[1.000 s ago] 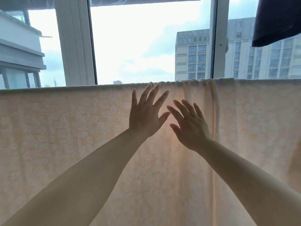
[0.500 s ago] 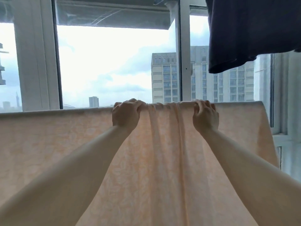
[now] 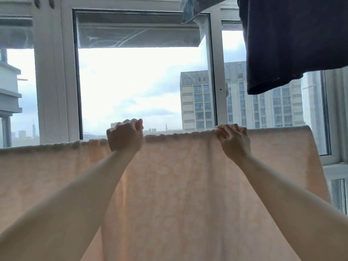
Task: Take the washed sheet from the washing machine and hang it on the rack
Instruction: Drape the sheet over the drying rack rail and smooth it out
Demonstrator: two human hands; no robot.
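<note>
The pale peach sheet with a faint floral pattern hangs spread in front of me, draped over a rack bar that its top fold hides. My left hand grips the top fold and lifts a bunch of cloth a little above the line. My right hand pinches the top edge further right. The sheet's right edge slants down toward the window frame. The stretch between my hands lies nearly flat, with small puckers along the top.
A dark navy garment hangs from above at the upper right, close over the sheet's right end. Behind the sheet stands a white-framed window with an open pane, tall buildings outside. A sill shows at the right.
My hands went from open and flat against the sheet to gripping its top fold, then moved apart along the top. The bunched folds between them have spread flat. The view tilted upward.
</note>
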